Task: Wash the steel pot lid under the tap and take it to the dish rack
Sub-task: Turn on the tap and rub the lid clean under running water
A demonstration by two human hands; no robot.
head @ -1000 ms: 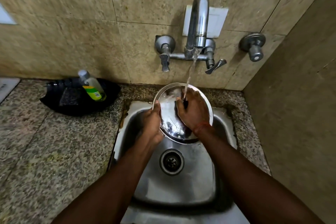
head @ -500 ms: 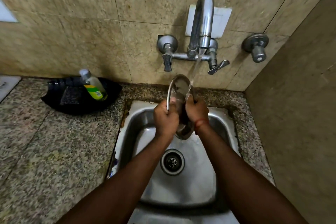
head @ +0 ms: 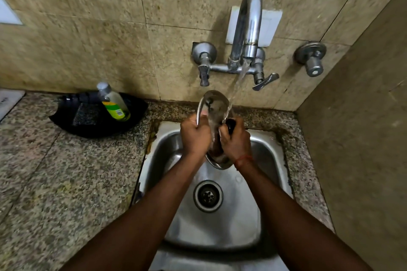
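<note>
Two bare forearms reach over one steel sink (head: 271,160) with a single round drain (head: 208,196), set into a speckled stone surface (head: 55,182). Above the basin, the left hand (head: 195,136) curls round the rim of the one steel pot lid (head: 214,103), which stands nearly on edge. The right hand (head: 235,141), a red thread (head: 243,159) at its wrist, grips the lid's black knob (head: 230,125). Water (head: 236,86) from the wall tap (head: 246,28) strikes the lid. To the left, one bottle (head: 114,103) leans in a black tray (head: 88,125); its green and yellow label is too small to read.
</note>
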